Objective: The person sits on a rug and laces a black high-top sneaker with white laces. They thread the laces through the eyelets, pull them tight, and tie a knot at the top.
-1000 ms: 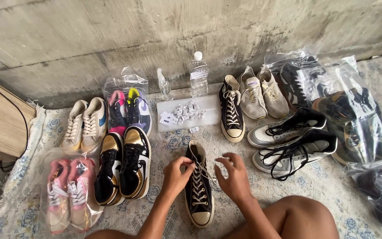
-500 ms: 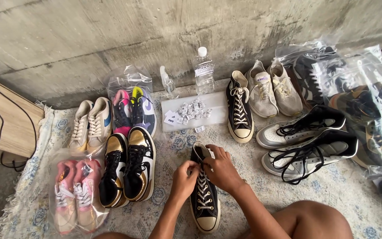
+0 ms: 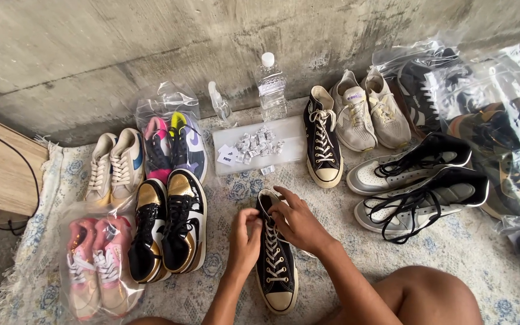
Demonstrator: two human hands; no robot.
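A black high-top canvas shoe point(image 3: 275, 274) with white laces lies on the mat in front of me, toe toward me. My left hand point(image 3: 245, 239) pinches the lace at the shoe's left side near the collar. My right hand point(image 3: 296, 220) grips the collar and upper laces from the right. The matching black shoe point(image 3: 322, 137) stands further back, near the wall.
A black-and-gold pair point(image 3: 170, 225) sits left of my hands, pink shoes in a bag point(image 3: 94, 268) beyond. A white tray of small tags point(image 3: 259, 146), a water bottle point(image 3: 271, 87), beige sneakers point(image 3: 368, 114), black-and-white high-tops point(image 3: 419, 183) and bagged shoes point(image 3: 495, 114) surround. My bare knee point(image 3: 434, 298) is lower right.
Both hands have slid up the shoe from its middle laces to the collar. The view has shifted, so everything sits further right in frame.
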